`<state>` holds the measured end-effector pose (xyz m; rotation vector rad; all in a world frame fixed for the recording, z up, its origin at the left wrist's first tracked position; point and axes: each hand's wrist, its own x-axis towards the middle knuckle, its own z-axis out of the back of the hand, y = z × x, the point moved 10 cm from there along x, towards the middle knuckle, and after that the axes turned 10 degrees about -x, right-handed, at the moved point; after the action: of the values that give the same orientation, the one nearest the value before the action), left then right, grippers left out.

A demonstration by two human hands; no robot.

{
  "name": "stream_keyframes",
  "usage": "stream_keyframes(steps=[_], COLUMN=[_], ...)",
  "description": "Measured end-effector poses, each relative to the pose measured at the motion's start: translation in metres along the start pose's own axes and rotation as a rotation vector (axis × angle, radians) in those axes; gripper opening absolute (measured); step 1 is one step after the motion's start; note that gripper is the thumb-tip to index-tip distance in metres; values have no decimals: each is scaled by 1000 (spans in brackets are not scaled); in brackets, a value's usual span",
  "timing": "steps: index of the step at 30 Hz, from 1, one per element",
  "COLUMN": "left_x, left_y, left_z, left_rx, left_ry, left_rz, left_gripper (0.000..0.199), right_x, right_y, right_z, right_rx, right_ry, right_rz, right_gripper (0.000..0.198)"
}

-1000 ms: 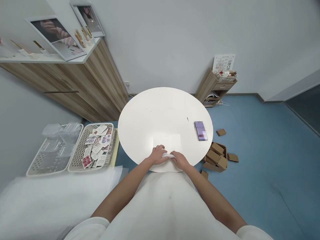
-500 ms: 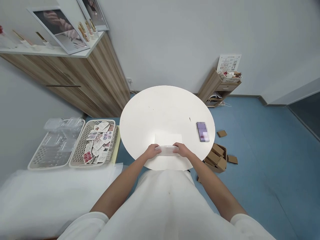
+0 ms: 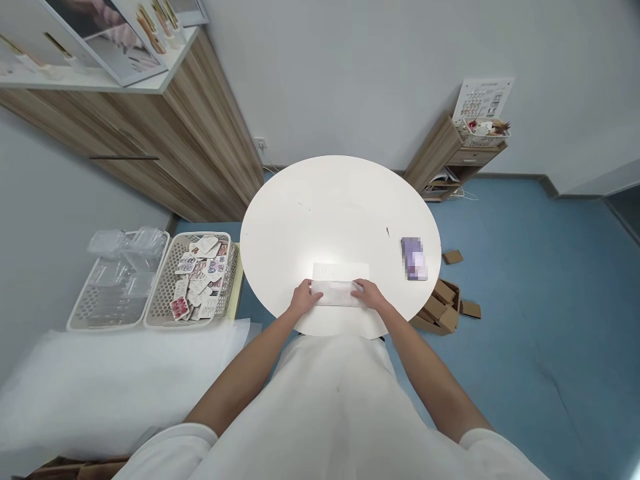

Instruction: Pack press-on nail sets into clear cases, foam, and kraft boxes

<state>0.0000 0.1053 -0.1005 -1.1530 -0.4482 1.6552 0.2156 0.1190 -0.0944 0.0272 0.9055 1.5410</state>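
Observation:
A white, slightly translucent sheet lies folded in a flat band near the front edge of the round white table. Behind the band, a flat white part extends toward the far side; whether the two are one piece I cannot tell. My left hand grips the band's left end, thumb on top. At the right end my right hand holds it the same way. Anything inside the fold is hidden.
A blurred purple item lies right on the table. To the left stand a basket of printed cards and a basket of clear plastic boxes. White sheeting lies before them. An open carton sits on the floor, right.
The raised, curved front band now lies flatter on the table, with both hands still at its ends. My view has shifted slightly.

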Motion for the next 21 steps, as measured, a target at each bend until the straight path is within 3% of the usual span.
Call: stream_keyframes(steps=[4,9,13,15,17,19,21], left_x=[-4,-13,-34,-46,-55,-57,-51], left_y=[1,2,-28,-54,-73,-80,-78], left_z=[3,8,13,-7,-40,-67,-80], left_rx=[-16,-103,11,184,351,471,539], left_ry=[-65,-176,-321,-259,-104,0,20], left_rz=[25,-14,-305,-511,-664,-708,-657], left_gripper=[56,75,65,54,45,43,43], right_x=[-5,-34,-62,-67,-66,-61,-55], right_y=[-5,-26,-45,-50,-50,-46,-39], right_z=[-1,7,6,0,-8,-12,-13], right_rx=[-2,-97,-86,-54,-33,-11,33], right_ry=[-73,-318,-409,-383,-334,-301,-301], right_rz=[-35,-195,-301,-312,-308,-300,-293], right_gripper=[33,50,64,64,62,57,51])
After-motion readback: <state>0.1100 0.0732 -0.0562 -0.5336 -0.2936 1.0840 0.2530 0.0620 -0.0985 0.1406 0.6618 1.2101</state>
